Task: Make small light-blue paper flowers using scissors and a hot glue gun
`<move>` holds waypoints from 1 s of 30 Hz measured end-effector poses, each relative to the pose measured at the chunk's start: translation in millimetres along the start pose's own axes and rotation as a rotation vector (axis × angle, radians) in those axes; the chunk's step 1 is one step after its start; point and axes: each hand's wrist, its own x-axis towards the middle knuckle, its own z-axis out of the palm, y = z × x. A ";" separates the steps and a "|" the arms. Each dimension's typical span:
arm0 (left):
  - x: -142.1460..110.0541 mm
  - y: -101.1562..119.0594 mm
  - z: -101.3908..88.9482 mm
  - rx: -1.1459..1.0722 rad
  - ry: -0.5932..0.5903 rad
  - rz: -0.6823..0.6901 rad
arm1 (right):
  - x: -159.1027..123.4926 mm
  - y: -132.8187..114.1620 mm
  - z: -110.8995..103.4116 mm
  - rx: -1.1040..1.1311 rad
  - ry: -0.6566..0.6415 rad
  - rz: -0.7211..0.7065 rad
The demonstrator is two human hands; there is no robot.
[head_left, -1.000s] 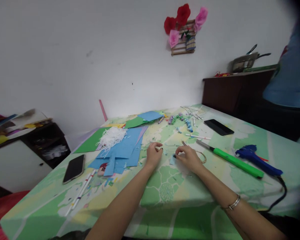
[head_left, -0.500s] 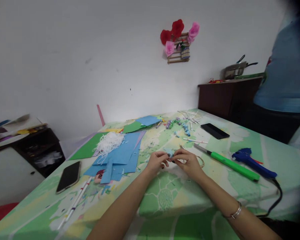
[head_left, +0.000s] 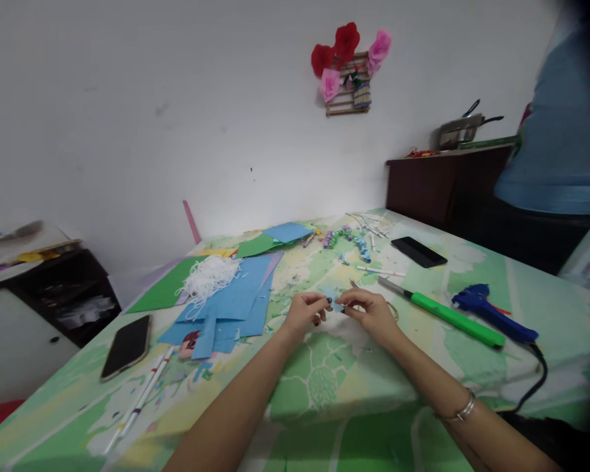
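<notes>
My left hand (head_left: 305,311) and my right hand (head_left: 371,309) meet over the middle of the table (head_left: 334,373). Both pinch a small light-blue paper piece (head_left: 333,296) between fingertips, just above the patterned green cloth. Scissors (head_left: 391,305) lie partly hidden under my right hand. Blue paper sheets (head_left: 236,298) and a tuft of white shredded paper (head_left: 207,275) lie to the left of my hands. A bracelet sits on my right wrist.
A green-handled cutter (head_left: 447,318) and a blue glue gun (head_left: 491,311) with its cord lie at right. Two phones (head_left: 126,345) (head_left: 419,252) rest on the table. Rolled paper curls (head_left: 349,237) lie at the back. A person in blue (head_left: 560,131) stands at far right.
My hands, apart on the cloth a second ago, have come together and lifted the small blue paper piece. The view has shifted slightly.
</notes>
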 end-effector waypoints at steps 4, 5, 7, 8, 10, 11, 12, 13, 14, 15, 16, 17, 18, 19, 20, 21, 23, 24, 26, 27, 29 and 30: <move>-0.6 0.7 0.4 -0.047 -0.030 0.007 | -0.2 -2.7 -0.5 0.093 -0.014 0.091; -0.6 0.4 0.2 -0.069 -0.043 0.011 | -0.2 -2.9 -0.7 0.121 -0.024 0.119; -0.3 -0.6 -0.5 -0.105 -0.078 0.008 | -0.1 -2.8 -1.3 0.158 -0.076 0.147; 0.0 -1.3 -1.0 -0.116 -0.101 0.006 | -0.1 -2.5 -1.6 0.166 -0.106 0.145; 0.5 -2.6 -2.2 -0.125 -0.148 0.008 | 0.2 -1.9 -2.4 0.183 -0.141 0.129; 0.5 -3.0 -2.7 -0.128 -0.162 0.015 | 0.4 -1.6 -2.7 0.196 -0.143 0.125; 0.2 -3.2 -3.1 -0.128 -0.170 0.020 | 0.7 -1.6 -3.0 0.212 -0.134 0.126; -0.3 -3.1 -3.4 -0.126 -0.173 0.022 | 0.9 -1.7 -3.1 0.228 -0.119 0.132; -1.1 -2.8 -3.6 -0.120 -0.177 0.020 | 1.1 -1.9 -2.9 0.241 -0.106 0.139; -2.1 -2.3 -3.6 -0.108 -0.188 0.011 | 1.2 -2.3 -2.5 0.248 -0.098 0.148; -3.2 -1.8 -3.5 -0.093 -0.206 0.000 | 1.2 -2.6 -2.1 0.248 -0.095 0.155; -4.2 -1.2 -3.3 -0.075 -0.231 -0.016 | 1.1 -2.8 -1.6 0.243 -0.098 0.159; -4.9 -0.8 -3.0 -0.061 -0.258 -0.034 | 1.0 -2.7 -1.4 0.227 -0.104 0.157; -5.3 -0.4 -2.7 -0.055 -0.282 -0.054 | 0.9 -2.3 -1.6 0.191 -0.103 0.146; -5.4 0.0 -2.5 -0.062 -0.295 -0.072 | 0.8 -1.3 -2.5 0.127 -0.078 0.128; -5.0 0.2 -2.4 -0.090 -0.294 -0.082 | 0.6 0.0 -4.1 0.027 -0.020 0.112; -3.4 0.6 -3.0 -0.200 -0.247 -0.076 | 0.3 3.5 -9.4 -0.272 0.146 0.112; -2.4 0.7 -3.6 -0.265 -0.207 -0.064 | 0.0 5.4 -12.6 -0.444 0.220 0.139; -0.2 0.6 -5.4 -0.370 -0.122 -0.036 | -0.6 9.0 -18.6 -0.754 0.250 0.221; 0.9 0.4 -6.5 -0.399 -0.090 -0.024 | -1.0 10.5 -20.8 -0.872 0.207 0.259; 3.2 -0.4 -8.8 -0.410 -0.056 -0.014 | -1.7 13.0 -23.0 -1.015 0.105 0.308; 4.4 -1.0 -9.9 -0.406 -0.041 -0.018 | -1.9 14.0 -23.0 -1.049 0.064 0.323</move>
